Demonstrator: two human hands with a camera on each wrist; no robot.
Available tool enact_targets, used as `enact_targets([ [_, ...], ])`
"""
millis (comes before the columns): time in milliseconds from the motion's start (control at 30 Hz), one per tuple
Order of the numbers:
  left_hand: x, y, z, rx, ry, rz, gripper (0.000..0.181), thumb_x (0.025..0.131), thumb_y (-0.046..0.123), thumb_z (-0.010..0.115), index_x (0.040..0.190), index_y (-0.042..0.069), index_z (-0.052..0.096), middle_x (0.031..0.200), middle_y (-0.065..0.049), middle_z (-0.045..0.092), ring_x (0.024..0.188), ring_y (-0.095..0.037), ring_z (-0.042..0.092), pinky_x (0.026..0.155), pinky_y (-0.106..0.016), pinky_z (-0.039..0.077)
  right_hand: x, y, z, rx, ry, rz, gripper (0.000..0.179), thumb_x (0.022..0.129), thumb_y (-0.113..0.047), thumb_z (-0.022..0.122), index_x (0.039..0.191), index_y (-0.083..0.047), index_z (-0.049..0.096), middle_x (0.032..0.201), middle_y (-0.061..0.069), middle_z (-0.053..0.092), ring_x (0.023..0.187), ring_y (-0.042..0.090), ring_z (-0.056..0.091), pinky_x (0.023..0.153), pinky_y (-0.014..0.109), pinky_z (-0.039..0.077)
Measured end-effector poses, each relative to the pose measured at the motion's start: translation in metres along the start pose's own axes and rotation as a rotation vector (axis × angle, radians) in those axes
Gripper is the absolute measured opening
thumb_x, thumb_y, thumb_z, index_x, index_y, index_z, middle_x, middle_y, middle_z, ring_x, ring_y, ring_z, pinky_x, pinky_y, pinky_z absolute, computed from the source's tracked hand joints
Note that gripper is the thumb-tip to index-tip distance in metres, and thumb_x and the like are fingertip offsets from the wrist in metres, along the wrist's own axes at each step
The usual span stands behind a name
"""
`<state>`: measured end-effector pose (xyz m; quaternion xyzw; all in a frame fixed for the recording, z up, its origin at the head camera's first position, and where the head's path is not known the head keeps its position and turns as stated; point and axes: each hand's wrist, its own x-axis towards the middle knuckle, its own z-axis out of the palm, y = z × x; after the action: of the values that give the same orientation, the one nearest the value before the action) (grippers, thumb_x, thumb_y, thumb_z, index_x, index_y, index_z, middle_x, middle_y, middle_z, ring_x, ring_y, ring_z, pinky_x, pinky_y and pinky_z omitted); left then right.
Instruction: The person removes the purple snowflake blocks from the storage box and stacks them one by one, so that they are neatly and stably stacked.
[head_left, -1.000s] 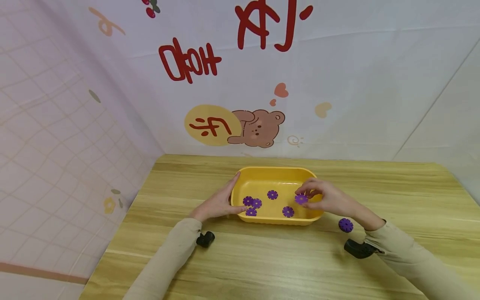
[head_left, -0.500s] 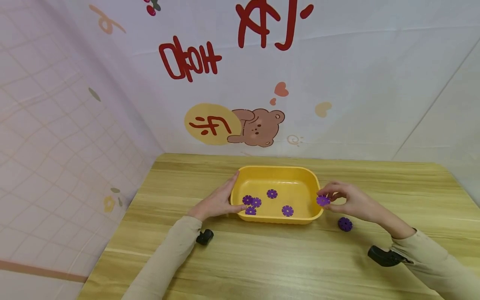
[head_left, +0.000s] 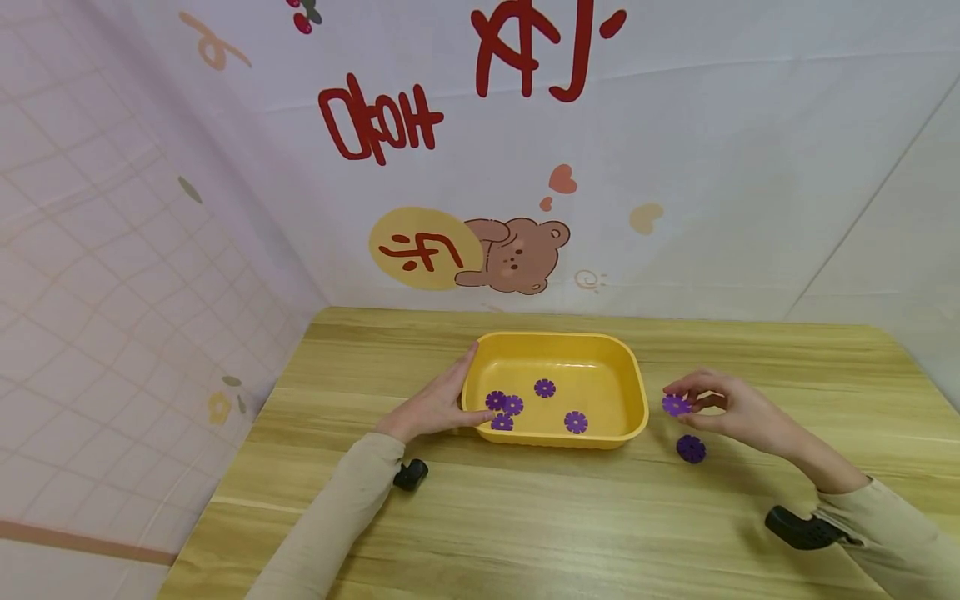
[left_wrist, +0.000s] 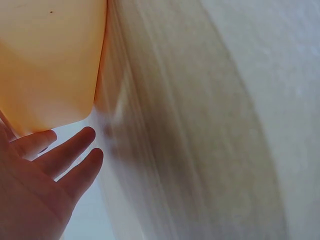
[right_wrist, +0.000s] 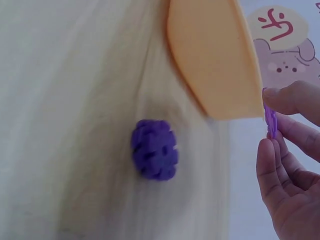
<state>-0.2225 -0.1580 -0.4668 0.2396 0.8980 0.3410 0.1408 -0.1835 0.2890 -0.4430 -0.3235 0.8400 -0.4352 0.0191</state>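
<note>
Presently, one purple notched disc: held off the desk, just to the right of the bin; seen edge-on from the right wrist.

Right hand: pinching that disc between thumb and fingertips.

Stack of purple discs: lying flat on the desk below the right hand, on the near side; number of discs not tellable.

Bin, yellow, rectangular with rounded corners: standing upright on the desk. Contents, five purple notched discs: three grouped at the left end, overlapping or touching; one near the middle; one toward the near side.

Left hand: spread around the bin's left end, thumb over the rim beside the grouped discs, fingers extended at the outer wall.

Sleeves, beige: on both arms, a black device at each wrist.

Wall hanging, whitish: behind the desk, printed with a brown bear, hearts and red lettering.
</note>
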Motion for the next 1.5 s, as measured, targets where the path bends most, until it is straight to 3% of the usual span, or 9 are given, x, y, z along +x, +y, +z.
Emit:
enact_targets([
  [300,-0.001,0.001,0.0,0.017,-0.007,-0.027,0.115,0.081,0.053,0.073,0.155,0.019,-0.009,0.16,0.0,0.001,0.144,-0.017,0.01,0.114,-0.036,0.016,-0.023,0.012,0.009,-0.037,0.029,0.047,0.034,0.077,0.008,0.075,0.11,0.003,0.066,0.101,0.01,0.064,0.083,0.012,0.059,0.07,0.02,0.054],
  [633,0.0,0.001,0.0,0.02,0.001,-0.012,0.114,0.082,0.049,0.074,0.156,0.017,-0.007,0.16,0.0,0.001,0.144,-0.017,0.01,0.114,-0.035,0.016,-0.046,0.03,0.018,0.005,0.035,0.013,0.04,0.074,0.01,0.077,0.111,-0.001,0.066,0.106,0.009,0.064,0.089,0.01,0.06,0.073,0.021,0.054],
  [1100,0.0,0.0,0.001,-0.009,0.011,0.008,0.114,0.082,0.047,0.075,0.156,0.016,-0.007,0.161,-0.004,0.003,0.145,-0.022,0.012,0.114,-0.04,0.017,-0.054,0.034,0.022,-0.042,0.055,0.042,0.041,0.074,0.005,0.079,0.112,-0.005,0.067,0.108,0.006,0.062,0.093,0.008,0.057,0.077,0.014,0.048],
  [1333,0.0,0.0,0.0,0.003,0.006,-0.01,0.113,0.083,0.047,0.074,0.156,0.019,-0.008,0.16,0.0,0.001,0.144,-0.018,0.01,0.114,-0.036,0.015,-0.055,0.034,0.024,-0.045,0.06,0.048,0.041,0.075,0.004,0.079,0.113,-0.007,0.067,0.108,0.006,0.063,0.094,0.008,0.056,0.078,0.013,0.046],
  [1500,-0.001,0.0,0.0,0.014,0.006,-0.004,0.113,0.083,0.048,0.073,0.156,0.015,-0.006,0.16,-0.001,0.001,0.144,-0.019,0.011,0.114,-0.036,0.016,-0.055,0.034,0.025,-0.059,0.065,0.064,0.041,0.076,0.003,0.079,0.114,-0.008,0.067,0.108,0.004,0.063,0.095,0.006,0.055,0.078,0.013,0.045],
])
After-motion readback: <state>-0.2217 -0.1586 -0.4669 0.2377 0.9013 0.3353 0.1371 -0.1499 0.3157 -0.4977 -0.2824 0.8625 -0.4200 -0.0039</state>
